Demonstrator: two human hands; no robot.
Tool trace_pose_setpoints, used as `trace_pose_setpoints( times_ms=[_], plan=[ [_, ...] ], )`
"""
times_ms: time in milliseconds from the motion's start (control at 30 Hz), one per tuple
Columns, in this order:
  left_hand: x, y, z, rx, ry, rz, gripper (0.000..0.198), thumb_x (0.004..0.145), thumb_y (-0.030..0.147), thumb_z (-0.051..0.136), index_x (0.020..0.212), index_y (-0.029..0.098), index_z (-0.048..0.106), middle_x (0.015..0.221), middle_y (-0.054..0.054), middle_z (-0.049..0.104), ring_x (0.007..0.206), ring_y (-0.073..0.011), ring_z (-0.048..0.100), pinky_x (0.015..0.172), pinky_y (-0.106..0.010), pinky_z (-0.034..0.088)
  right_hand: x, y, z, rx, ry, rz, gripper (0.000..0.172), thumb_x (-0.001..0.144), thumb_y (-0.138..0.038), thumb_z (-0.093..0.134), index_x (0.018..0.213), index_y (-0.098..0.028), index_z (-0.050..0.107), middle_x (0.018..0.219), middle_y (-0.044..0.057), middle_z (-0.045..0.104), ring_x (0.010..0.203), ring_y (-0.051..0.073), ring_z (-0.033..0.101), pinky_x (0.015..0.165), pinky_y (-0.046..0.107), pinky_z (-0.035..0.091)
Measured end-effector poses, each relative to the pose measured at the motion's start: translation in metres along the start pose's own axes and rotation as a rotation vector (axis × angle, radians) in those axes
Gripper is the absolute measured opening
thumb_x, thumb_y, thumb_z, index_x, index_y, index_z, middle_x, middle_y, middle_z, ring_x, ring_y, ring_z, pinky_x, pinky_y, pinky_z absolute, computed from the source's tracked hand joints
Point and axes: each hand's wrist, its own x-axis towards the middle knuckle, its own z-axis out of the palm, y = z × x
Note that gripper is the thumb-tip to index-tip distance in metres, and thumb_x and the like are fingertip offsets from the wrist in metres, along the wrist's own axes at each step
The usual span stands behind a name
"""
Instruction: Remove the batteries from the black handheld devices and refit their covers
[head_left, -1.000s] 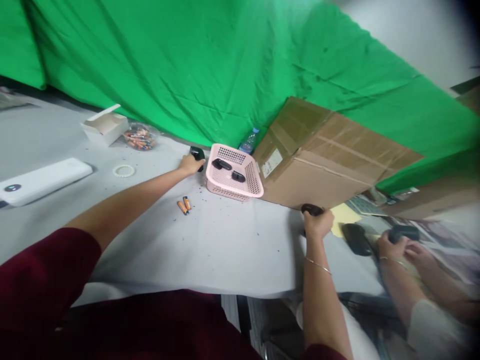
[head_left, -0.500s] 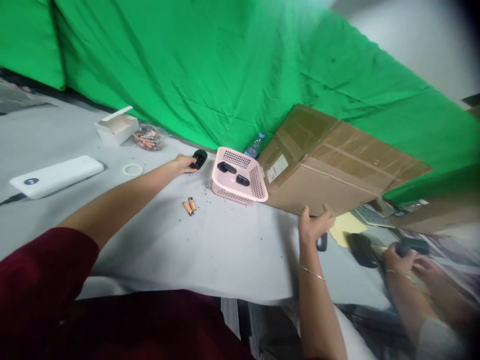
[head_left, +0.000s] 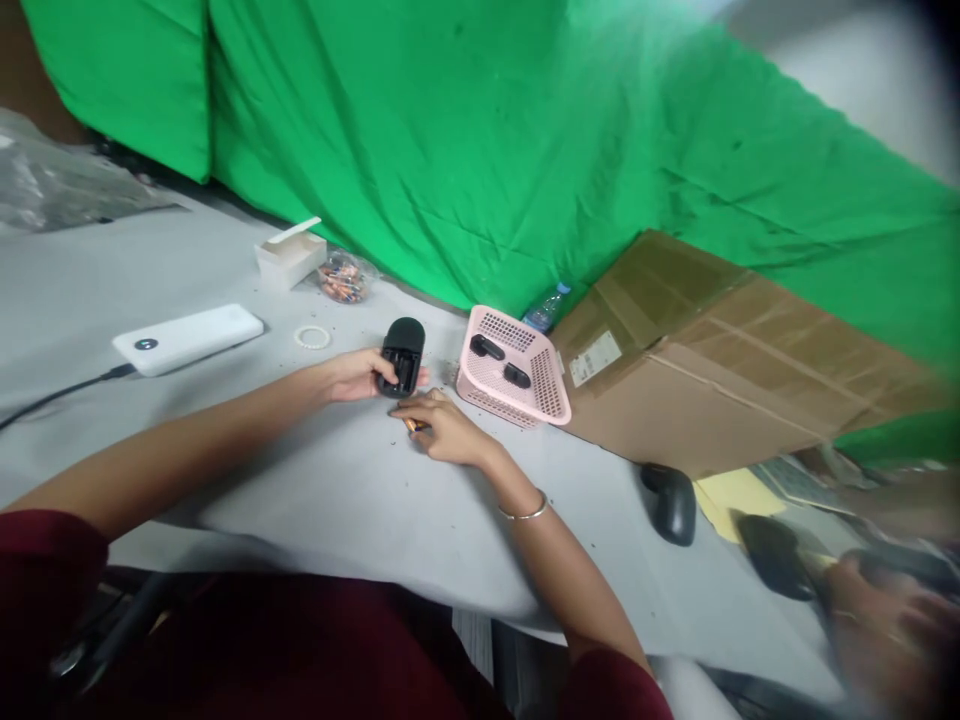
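- Nearest, a maroon sleeve (head_left: 45,570) fills the lower left, and both forearms reach over the desk (head_left: 337,490), which has a creased grey cover dotted with dark specks.
- The left hand (head_left: 352,375) curls around a black wireless mouse (head_left: 401,355), its underside facing up.
- The right hand (head_left: 446,428), fingers pressed together, pinches an AA battery (head_left: 414,425) just beside the mouse.
- To the right, a second black mouse (head_left: 670,505) lies on the desk. Beyond it, a co-worker's blurred hand (head_left: 877,620) is near a third mouse (head_left: 776,557).
- Farther off stand a pink plastic basket (head_left: 555,395) holding two small black pieces, a water bottle (head_left: 549,307) and a cardboard box (head_left: 712,350).
- Far left are a white power bank (head_left: 187,338), a white carton (head_left: 291,255) and a bag of batteries (head_left: 343,278).
- A green backdrop (head_left: 450,130) hangs behind.
- Since the earlier frame, the right hand has moved from the right side to the left hand, and the second mouse no longer sits by it.
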Motion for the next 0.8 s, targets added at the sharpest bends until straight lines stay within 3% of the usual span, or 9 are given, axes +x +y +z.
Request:
trace_pose_setpoints(
  times_ms=[67,133,233,300,367,467,533,633,800],
  plan=[
    [-0.001,-0.006,0.000,0.005,-0.044,0.024,0.062,0.063,-0.013,0.053,0.120,0.009,0.058,0.102,-0.013,0.070,0.093,-0.0234,0.067,0.087,-0.036,0.053,0.002,0.004,0.002,0.008,-0.017,0.006,0.046,0.076,-0.006,0.060,0.119,-0.019,0.064,0.109,0.006,0.063,0.096,0.020,0.049,0.092,0.036,0.038],
    [-0.002,-0.010,0.004,0.009,-0.079,0.047,0.053,0.069,-0.008,0.060,0.119,0.010,0.059,0.101,-0.014,0.069,0.091,-0.0239,0.068,0.083,-0.036,0.054,0.001,0.001,0.004,-0.004,0.016,0.038,0.037,0.078,-0.010,0.064,0.114,-0.016,0.065,0.099,0.007,0.062,0.094,0.022,0.048,0.089,0.037,0.041],
    [-0.004,-0.011,0.012,0.003,-0.045,0.085,0.032,0.087,0.027,0.063,0.114,0.010,0.062,0.095,-0.016,0.068,0.086,-0.0234,0.067,0.074,-0.035,0.055,-0.006,-0.011,0.003,-0.001,0.116,0.046,0.034,0.081,-0.022,0.070,0.112,-0.013,0.062,0.100,0.009,0.061,0.095,0.023,0.050,0.086,0.037,0.045],
    [-0.005,-0.010,0.019,-0.026,-0.015,0.075,0.051,0.091,0.054,0.048,0.110,0.010,0.064,0.090,-0.016,0.067,0.079,-0.0231,0.066,0.068,-0.035,0.056,-0.014,-0.019,0.002,0.033,0.205,-0.011,0.041,0.082,-0.031,0.072,0.118,-0.015,0.058,0.107,0.009,0.061,0.096,0.022,0.054,0.086,0.036,0.048],
    [-0.007,-0.009,0.026,-0.069,-0.012,0.059,0.069,0.089,0.067,0.031,0.108,0.009,0.065,0.086,-0.016,0.066,0.074,-0.0227,0.065,0.065,-0.035,0.055,-0.022,-0.026,0.002,0.038,0.367,-0.088,0.046,0.082,-0.035,0.072,0.121,-0.018,0.055,0.111,0.009,0.062,0.097,0.020,0.058,0.087,0.035,0.050],
    [-0.010,-0.014,0.033,-0.118,-0.019,0.074,0.070,0.093,0.063,0.023,0.106,0.009,0.066,0.085,-0.015,0.066,0.073,-0.0222,0.065,0.066,-0.033,0.054,-0.030,-0.033,0.010,-0.078,0.718,-0.176,0.051,0.081,-0.031,0.073,0.125,-0.018,0.051,0.114,0.011,0.062,0.104,0.021,0.060,0.091,0.037,0.051],
    [-0.011,-0.023,0.036,-0.129,-0.038,0.082,0.066,0.095,0.058,0.023,0.103,0.009,0.066,0.085,-0.015,0.067,0.074,-0.0224,0.065,0.067,-0.033,0.053,-0.030,-0.035,0.018,-0.150,0.861,-0.198,0.054,0.082,-0.028,0.072,0.129,-0.018,0.047,0.120,0.014,0.060,0.112,0.023,0.058,0.093,0.039,0.051],
    [-0.011,-0.040,0.036,-0.096,-0.047,0.067,0.063,0.095,0.057,0.027,0.096,0.009,0.068,0.078,-0.013,0.066,0.070,-0.0207,0.063,0.066,-0.030,0.052,-0.026,-0.036,0.029,-0.159,0.875,-0.201,0.053,0.083,-0.027,0.071,0.129,-0.018,0.047,0.127,0.015,0.058,0.115,0.024,0.057,0.091,0.040,0.053],
    [-0.010,-0.064,0.032,-0.019,0.028,0.048,0.063,0.094,0.061,0.032,0.094,0.010,0.070,0.075,-0.009,0.066,0.071,-0.0172,0.062,0.066,-0.024,0.050,-0.021,-0.036,0.038,-0.189,0.868,-0.167,0.046,0.080,-0.027,0.074,0.121,-0.019,0.055,0.123,0.011,0.062,0.100,0.023,0.059,0.083,0.040,0.052]
  ],
)
